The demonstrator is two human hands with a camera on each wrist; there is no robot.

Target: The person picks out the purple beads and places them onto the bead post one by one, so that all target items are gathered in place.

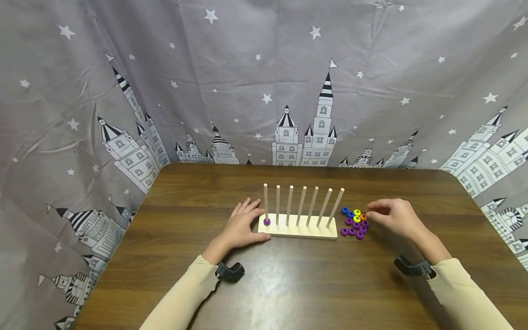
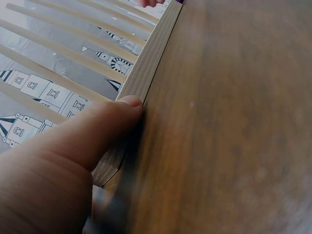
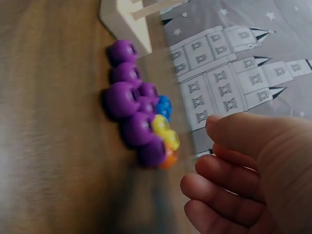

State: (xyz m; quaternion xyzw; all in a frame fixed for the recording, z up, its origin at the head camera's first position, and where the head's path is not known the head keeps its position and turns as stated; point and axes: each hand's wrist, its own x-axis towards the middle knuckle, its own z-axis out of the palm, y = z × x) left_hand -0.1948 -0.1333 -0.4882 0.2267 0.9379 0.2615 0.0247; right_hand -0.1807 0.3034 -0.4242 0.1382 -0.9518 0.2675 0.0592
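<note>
A pale wooden peg stand (image 1: 297,231) with a row of upright pegs stands on the table. One purple bead (image 1: 266,222) sits at the bottom of its leftmost peg. My left hand (image 1: 242,224) holds the left end of the base, the thumb (image 2: 124,109) against the front edge and the index finger by the back corner; the other fingers spread away. To the right of the stand lies a cluster of beads: several purple (image 1: 356,225), plus blue (image 1: 344,211), yellow (image 1: 356,212) and orange (image 1: 363,217). Just right of them hovers my right hand (image 1: 396,216), fingers loosely curved, holding nothing visible.
The brown wooden table (image 1: 297,284) extends around the stand. Behind and beside it hangs a grey curtain (image 1: 247,82) printed with castles and stars. A black band with a camera (image 1: 230,271) is on each wrist.
</note>
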